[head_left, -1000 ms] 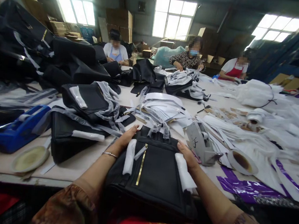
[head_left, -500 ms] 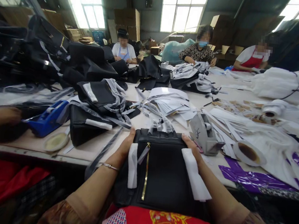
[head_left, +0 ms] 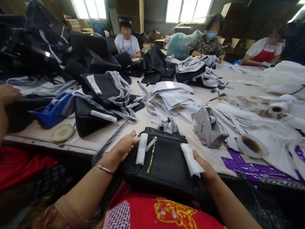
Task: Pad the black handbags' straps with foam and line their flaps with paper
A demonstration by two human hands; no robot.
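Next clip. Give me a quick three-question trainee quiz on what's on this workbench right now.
1. True or false: the left hand and right hand both grip the black bag.
2. The bag's zip is: A gold, B red, C blue.
3. On which side of the bag, by the person's own sides, does the grey tape dispenser stand?
Key: 1 true; 2 A; 3 right.

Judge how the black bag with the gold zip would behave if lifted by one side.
Probably fairly stiff: the black bag shows a flat, boxy front between the left hand and right hand. It could sag somewhat, since its near part overhangs the table edge. The white-wrapped pieces look loose and would likely flop.
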